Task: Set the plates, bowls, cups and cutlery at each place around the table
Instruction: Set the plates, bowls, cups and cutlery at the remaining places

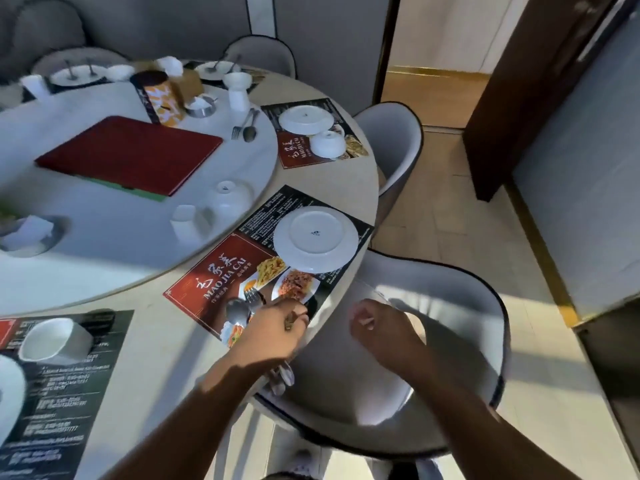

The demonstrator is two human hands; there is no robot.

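Half done, by the look of it: the far places carry plates with cutlery, the next placemat (313,133) round the table's (166,348) right edge has only an upturned plate (304,119) and bowl (327,143). At the near edge an upturned plate (315,239) waits alone. The left hand (273,332) reaches in palm down, fingers closed round a spoon (237,311) and fork (252,299), heads over the mat (270,261). The right hand (381,332) hangs off the edge, loosely curled, apparently empty. Cup (183,223) and bowl (230,199) sit on the turntable (104,244).
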